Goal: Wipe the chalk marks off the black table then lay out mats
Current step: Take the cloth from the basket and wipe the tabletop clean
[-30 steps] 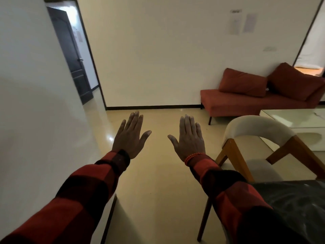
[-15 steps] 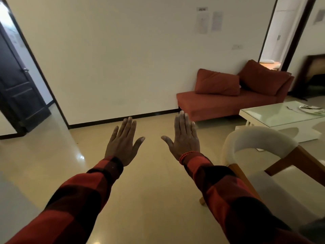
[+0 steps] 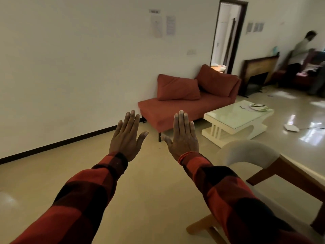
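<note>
The left hand [image 3: 127,138] and the right hand [image 3: 182,137] are stretching forward side by side over the floor [image 3: 149,191], backs up, fingers straight, each grip released and holding nothing. Neither the black counter nor any mat is showing here; a chair [image 3: 246,155] is standing just right of the right sleeve [image 3: 228,191].

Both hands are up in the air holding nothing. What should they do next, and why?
Probably turn back and look for the black table and a cloth. The left hand and right hand are flat, spread and empty above the floor, and no black table, cloth or mats show here.
</note>
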